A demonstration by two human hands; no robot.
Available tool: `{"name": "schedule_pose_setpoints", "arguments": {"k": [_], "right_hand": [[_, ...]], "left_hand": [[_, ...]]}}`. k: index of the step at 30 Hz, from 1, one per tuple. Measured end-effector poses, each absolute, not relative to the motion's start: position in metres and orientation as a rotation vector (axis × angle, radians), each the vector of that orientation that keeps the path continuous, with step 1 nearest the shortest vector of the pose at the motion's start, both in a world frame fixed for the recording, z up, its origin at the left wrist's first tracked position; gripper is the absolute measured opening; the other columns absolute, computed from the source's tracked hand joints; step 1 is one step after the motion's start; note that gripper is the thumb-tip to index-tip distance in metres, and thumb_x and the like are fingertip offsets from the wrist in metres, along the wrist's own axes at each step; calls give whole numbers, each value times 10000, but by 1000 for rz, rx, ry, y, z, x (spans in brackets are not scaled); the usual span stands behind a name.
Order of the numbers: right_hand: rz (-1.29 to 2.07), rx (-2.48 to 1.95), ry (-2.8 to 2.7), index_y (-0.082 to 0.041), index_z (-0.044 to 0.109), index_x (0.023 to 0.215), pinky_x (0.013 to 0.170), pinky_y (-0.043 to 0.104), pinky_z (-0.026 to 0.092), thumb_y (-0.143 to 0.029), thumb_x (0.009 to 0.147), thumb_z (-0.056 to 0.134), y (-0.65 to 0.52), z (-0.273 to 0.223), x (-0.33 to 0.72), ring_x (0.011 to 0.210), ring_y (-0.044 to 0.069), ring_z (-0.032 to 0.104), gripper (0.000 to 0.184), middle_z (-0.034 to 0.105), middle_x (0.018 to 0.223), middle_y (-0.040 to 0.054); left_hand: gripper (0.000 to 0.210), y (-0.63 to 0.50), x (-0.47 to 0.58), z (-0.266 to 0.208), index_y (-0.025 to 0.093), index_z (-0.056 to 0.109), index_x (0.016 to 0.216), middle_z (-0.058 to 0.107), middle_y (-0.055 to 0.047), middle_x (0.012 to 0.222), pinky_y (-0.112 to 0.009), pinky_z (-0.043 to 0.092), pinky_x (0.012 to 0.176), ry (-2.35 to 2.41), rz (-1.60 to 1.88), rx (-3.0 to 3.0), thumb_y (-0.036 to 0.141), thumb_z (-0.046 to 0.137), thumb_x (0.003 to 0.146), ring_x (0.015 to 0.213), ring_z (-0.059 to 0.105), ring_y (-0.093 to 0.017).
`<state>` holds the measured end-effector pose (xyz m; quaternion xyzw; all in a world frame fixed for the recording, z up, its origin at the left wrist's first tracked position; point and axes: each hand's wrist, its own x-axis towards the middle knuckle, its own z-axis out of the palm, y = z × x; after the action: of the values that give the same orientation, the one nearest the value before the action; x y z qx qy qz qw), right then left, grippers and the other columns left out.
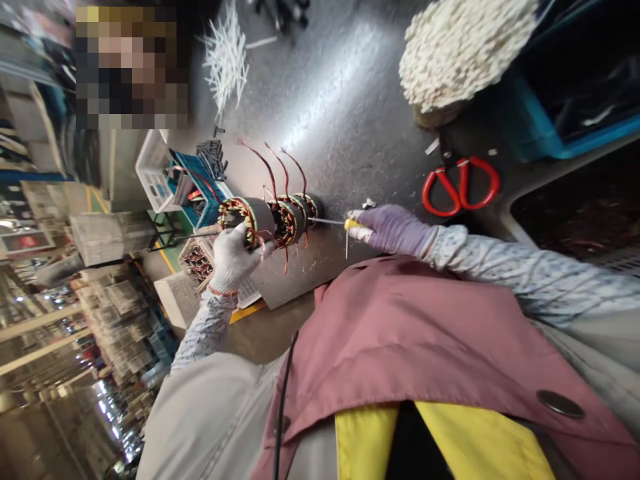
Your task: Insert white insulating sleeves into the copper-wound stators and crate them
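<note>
Several motor stators point(261, 213) with copper windings lie in a row on the metal table, red-brown lead wires point(273, 175) rising from them. My left hand point(233, 260), in a white glove, is closed on the leftmost stator at its near rim. My right hand point(395, 230), in a purple glove with pale fingertips, grips a tool with a yellow handle point(352, 225) and a thin metal shaft. The shaft points left, its tip at the rightmost stator. A thin white strip point(347, 245) hangs down beside the handle; I cannot tell what carries it.
Red-handled scissors point(460, 188) lie on the right, below a large bundle of cream-coloured pieces point(465, 53). Thin white strips point(227, 63) are heaped at the back. Blue crates point(555, 143) stand right, and a blue basket point(203, 208) left. Another person point(130, 67) is at upper left.
</note>
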<state>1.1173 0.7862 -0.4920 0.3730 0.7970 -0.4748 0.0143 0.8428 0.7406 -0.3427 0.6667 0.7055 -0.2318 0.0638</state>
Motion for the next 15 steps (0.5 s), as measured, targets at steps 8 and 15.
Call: {"name": "schedule_pose_setpoints", "arguments": {"k": [8,15], "right_hand": [[-1532,1040,2408,-218,584,1427,903,336,484,-408,1029,453,765,-477,1094,1150,273,681,460,710,1278,119],[-1519,1126,2379,-208,574,1425,864,320,477,-409,1044,411,737,-478,1075,1122,261,690,461,702,1290,129]], "left_hand": [[481,750,846,-353,168,643,1215,765,-124,944,-442,495,961,1711,-1125,2174,386,651,786,967,710,-325],[587,766,839,-350,130,574,1287,762,-151,948,-446,501,959,1506,-1260,2156,339,679,749,995,703,-349]]}}
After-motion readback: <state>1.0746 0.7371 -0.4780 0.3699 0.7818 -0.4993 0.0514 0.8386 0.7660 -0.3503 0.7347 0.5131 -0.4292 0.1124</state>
